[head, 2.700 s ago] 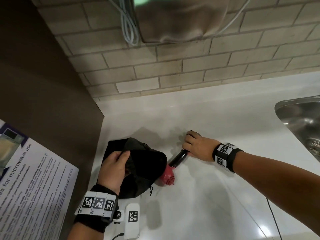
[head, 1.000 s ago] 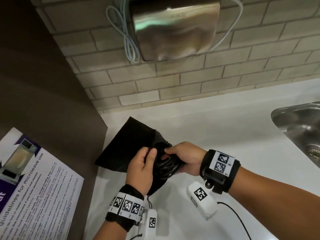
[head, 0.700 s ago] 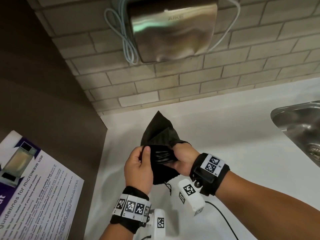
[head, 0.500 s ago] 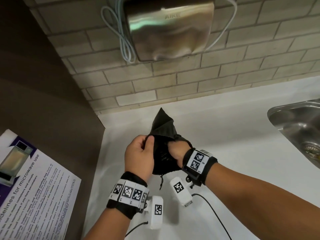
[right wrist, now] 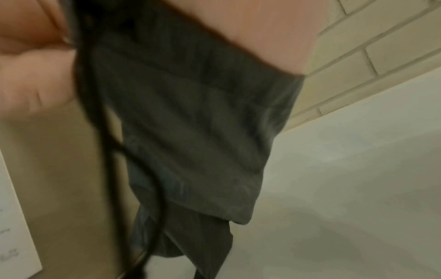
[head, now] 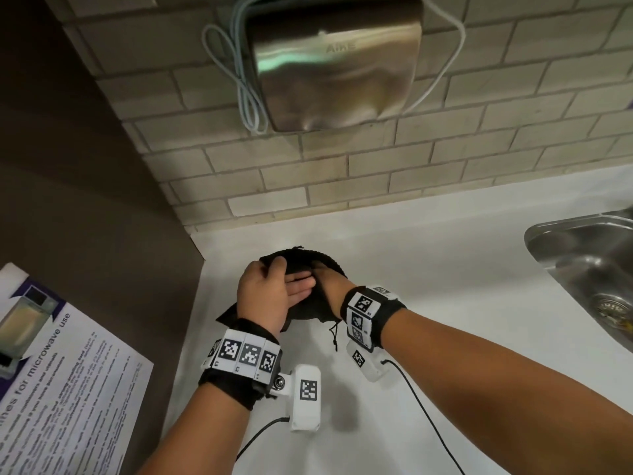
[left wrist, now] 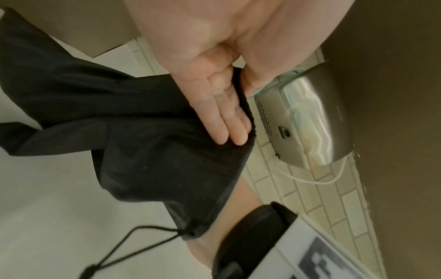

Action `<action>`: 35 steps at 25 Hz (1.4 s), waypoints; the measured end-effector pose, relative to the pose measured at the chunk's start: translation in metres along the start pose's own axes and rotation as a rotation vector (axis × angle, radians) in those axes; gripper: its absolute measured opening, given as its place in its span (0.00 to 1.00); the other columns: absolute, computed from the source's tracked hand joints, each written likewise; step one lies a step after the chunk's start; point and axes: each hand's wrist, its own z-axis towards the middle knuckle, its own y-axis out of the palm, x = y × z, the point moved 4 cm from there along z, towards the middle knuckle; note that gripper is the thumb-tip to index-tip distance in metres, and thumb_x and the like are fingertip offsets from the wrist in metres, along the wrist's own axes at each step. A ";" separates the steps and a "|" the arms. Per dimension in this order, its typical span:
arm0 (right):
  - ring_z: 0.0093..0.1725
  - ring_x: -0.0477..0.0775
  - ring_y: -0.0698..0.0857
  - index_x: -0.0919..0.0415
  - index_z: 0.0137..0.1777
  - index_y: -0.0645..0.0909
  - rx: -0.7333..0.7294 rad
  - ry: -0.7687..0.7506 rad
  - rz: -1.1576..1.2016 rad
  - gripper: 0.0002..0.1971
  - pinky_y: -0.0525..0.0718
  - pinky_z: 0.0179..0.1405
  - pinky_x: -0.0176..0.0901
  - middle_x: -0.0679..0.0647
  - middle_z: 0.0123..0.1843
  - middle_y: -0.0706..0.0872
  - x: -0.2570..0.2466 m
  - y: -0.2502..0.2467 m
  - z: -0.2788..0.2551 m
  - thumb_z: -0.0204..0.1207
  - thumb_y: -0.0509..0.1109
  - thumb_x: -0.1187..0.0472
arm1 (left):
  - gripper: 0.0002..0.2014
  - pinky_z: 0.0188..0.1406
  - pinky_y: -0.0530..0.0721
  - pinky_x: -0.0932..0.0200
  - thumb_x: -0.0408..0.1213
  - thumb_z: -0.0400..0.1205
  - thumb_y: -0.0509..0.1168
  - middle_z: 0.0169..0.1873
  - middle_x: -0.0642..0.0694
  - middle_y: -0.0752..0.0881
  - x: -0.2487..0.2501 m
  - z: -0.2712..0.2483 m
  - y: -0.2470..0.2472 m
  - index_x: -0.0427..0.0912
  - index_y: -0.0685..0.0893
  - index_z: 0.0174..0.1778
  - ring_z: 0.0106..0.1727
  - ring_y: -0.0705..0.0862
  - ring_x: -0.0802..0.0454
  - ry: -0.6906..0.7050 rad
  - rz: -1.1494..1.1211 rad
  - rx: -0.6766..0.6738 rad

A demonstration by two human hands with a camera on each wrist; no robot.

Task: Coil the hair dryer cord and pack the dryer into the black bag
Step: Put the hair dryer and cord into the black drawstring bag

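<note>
Both hands hold the black bag [head: 305,260] bunched just above the white counter [head: 445,286]. My left hand [head: 267,293] pinches its fabric, the fingers [left wrist: 224,120] lying flat on one side and the thumb on the other. My right hand [head: 330,286] grips the bag from the right, its fingers hidden under the cloth. In the right wrist view the bag [right wrist: 190,122] drapes over the palm. A black drawstring [head: 335,334] dangles below. The hair dryer and its cord are out of sight.
A steel hand dryer [head: 335,63] hangs on the brick wall above. A metal sink [head: 548,231] is sunk in the counter at the right. A brown partition [head: 85,200] bounds the left, with a microwave notice [head: 61,371] on it.
The pink dryer, earlier half out of the bag on the counter, is now out of sight. The bag was lifted; its upright peak has since dropped as both hands gather the fabric.
</note>
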 end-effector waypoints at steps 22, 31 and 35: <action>0.29 0.50 0.72 0.55 0.39 0.72 0.234 -0.434 -0.007 0.11 0.71 0.32 0.45 0.48 0.29 0.74 -0.094 -0.029 -0.011 0.84 0.66 0.59 | 0.26 0.43 0.90 0.55 0.58 0.72 0.80 0.41 0.41 0.89 0.007 0.009 -0.117 0.42 0.81 0.51 0.42 0.89 0.44 0.207 0.181 0.139; 0.26 0.44 0.76 0.64 0.40 0.77 -0.025 -0.453 0.125 0.08 0.75 0.29 0.37 0.46 0.27 0.77 -0.133 -0.009 -0.039 0.81 0.68 0.64 | 0.60 0.86 0.62 0.41 0.82 0.56 0.70 0.85 0.51 0.73 -0.083 0.051 -0.176 0.54 0.74 0.84 0.86 0.69 0.47 -0.213 0.094 -0.045; 0.25 0.49 0.68 0.59 0.35 0.72 -0.119 -0.355 0.390 0.08 0.61 0.26 0.43 0.52 0.28 0.70 -0.131 -0.007 -0.035 0.73 0.67 0.64 | 0.39 0.82 0.70 0.43 0.79 0.69 0.61 0.74 0.47 0.83 -0.072 0.060 -0.166 0.54 0.85 0.66 0.76 0.79 0.47 -0.264 -0.024 -0.003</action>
